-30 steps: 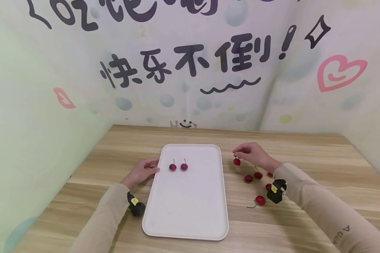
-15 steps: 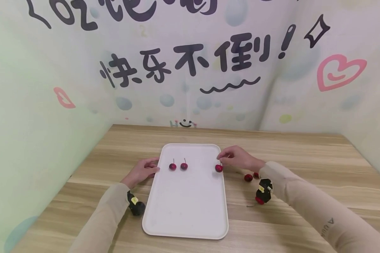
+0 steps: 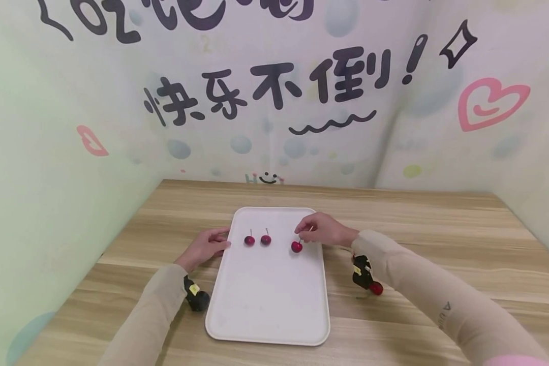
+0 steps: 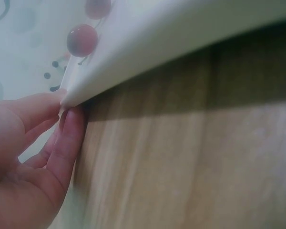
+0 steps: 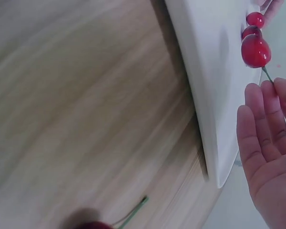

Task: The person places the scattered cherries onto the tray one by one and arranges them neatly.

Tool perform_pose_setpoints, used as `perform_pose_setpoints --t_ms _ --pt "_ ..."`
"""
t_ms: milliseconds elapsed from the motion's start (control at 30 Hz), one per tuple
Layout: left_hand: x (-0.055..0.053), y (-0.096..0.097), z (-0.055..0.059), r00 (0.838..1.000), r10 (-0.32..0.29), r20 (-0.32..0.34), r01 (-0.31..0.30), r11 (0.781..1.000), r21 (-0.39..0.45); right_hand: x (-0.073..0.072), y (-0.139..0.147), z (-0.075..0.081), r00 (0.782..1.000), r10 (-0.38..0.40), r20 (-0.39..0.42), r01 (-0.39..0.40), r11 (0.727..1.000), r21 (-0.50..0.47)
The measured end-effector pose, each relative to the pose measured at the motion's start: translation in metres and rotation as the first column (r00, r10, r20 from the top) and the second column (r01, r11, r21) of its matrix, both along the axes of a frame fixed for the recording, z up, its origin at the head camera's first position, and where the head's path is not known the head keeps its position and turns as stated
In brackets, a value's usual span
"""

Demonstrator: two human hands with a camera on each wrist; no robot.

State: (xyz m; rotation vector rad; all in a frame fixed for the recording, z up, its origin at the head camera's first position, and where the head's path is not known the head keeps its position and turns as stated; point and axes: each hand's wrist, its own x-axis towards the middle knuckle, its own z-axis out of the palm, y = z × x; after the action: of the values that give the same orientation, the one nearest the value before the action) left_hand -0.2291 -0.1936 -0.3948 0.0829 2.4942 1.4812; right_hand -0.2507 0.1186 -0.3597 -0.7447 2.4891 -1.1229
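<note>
Pinched by its stem, a red cherry (image 3: 296, 246) hangs from my right hand (image 3: 322, 230) above the right side of the white tray (image 3: 267, 300). The right wrist view shows the green stem between thumb and fingertips of that hand (image 5: 271, 143). Two dark red cherries, a left one (image 3: 249, 241) and a right one (image 3: 266, 240), sit side by side on the tray's far half, stems up. My left hand (image 3: 203, 249) grips the tray's left rim. In the left wrist view its thumb lies over the rim and the fingers (image 4: 69, 143) are against the underside.
Right of the tray, another cherry (image 3: 376, 288) lies on the wooden table (image 3: 416, 315), partly behind the black wrist camera (image 3: 361, 272). My right sleeve (image 3: 421, 274) hides part of the table. A printed cloth backdrop (image 3: 265, 142) stands behind the table.
My right hand has carried the cherry leftward from the table, across the tray's right rim, to above the tray. My left hand stays on the rim. The two cherries on the tray have not moved.
</note>
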Motion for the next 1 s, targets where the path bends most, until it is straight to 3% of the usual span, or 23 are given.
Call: perform_pose_setpoints --t_ms 400,767,1000 --pt "0.000 0.000 0.000 1.000 -0.013 -0.010 0.012 1.000 -0.018 -0.011 -0.021 0.005 0.999 -0.016 0.034 0.016 1.000 0.006" --pt "-0.002 -0.001 -0.002 1.000 -0.002 -0.006 0.002 1.000 -0.002 -0.021 -0.032 0.002 1.000 0.002 -0.004 -0.001 1.000 0.019" --pt "-0.002 -0.001 -0.003 1.000 0.004 -0.003 -0.004 1.000 0.011 -0.025 -0.040 0.002 0.999 -0.036 0.011 0.036 0.998 0.054"
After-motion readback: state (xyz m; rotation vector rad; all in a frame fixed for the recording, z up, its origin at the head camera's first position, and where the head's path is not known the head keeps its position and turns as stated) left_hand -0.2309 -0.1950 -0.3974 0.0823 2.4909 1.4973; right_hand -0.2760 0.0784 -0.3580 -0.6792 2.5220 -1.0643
